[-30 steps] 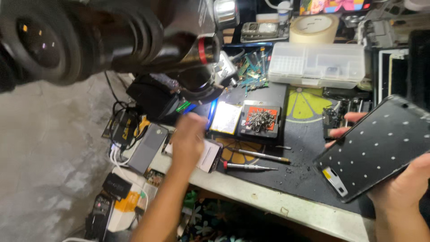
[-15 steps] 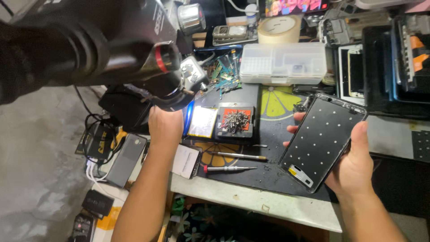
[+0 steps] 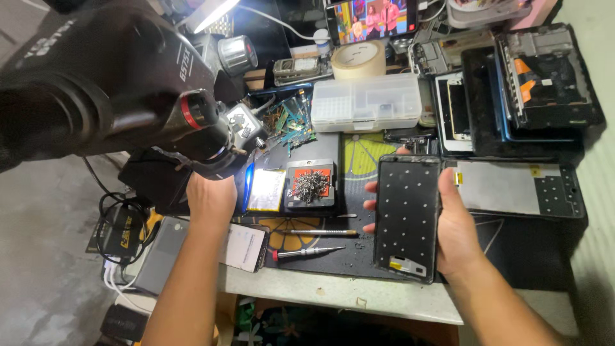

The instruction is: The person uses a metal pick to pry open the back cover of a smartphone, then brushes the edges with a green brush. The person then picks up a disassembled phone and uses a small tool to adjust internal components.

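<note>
now right hand grips dark phone panel upright above mat; left hand reaches under microscope, grip hidden.

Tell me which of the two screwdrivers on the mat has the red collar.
The nearer screwdriver, closest to the bench edge, has the red collar. The other screwdriver, just behind it, has a plain dark and silver shaft.

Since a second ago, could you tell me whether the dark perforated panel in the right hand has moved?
Yes. The panel in the right hand has moved left, nearer the screw tray, and turned upright.
</note>
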